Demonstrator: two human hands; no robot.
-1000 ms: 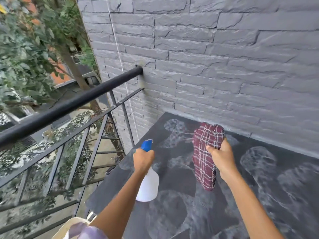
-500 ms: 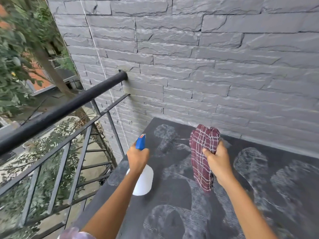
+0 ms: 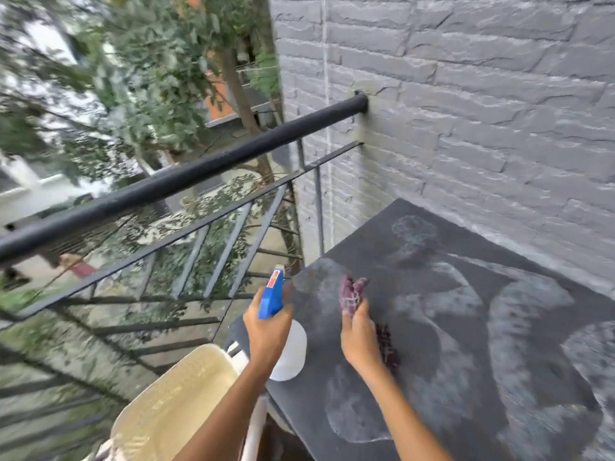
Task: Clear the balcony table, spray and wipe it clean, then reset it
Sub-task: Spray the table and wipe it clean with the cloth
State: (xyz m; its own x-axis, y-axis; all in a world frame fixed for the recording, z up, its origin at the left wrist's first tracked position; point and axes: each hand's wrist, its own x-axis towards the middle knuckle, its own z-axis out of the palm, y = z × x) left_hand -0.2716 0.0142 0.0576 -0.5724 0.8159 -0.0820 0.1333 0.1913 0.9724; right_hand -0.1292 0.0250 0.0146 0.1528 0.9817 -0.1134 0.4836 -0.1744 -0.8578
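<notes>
Only the one head view here, looking down over a balcony corner, and it's pretty motion-smeared.

The left hand (image 3: 268, 331) has its fingers wrapped tight around the neck of a spray bottle (image 3: 287, 351): blue trigger head up top, white rounded body hanging below the fist. The bottle sits right over the near-left corner of the desk (image 3: 466, 327), nozzle aimed away from the person toward the railing (image 3: 186, 181). Can't tell whether the bottle's bottom touches the surface or hangs just above it.

The right hand (image 3: 357, 337) is just beside it, to the right, fingers closed on a maroon plaid cloth (image 3: 351, 294). A bunch of the cloth sticks up past the fingertips and another bit shows below the palm, on the right. It's too blurry to say if the cloth is pressed against the top or a touch off it.

The desk itself is a dark slab pushed into the corner against the grey brick wall (image 3: 482, 111), and it's covered in pale, hazy patches and swirly streaks, with darker strips between them. Nothing else is sitting on it.

Bottom left there's a cream-coloured woven chair back (image 3: 173, 400), tucked up near the desk's front-left edge, under the left forearm. Behind the black railing it's trees (image 3: 149, 61) and a street far below.
</notes>
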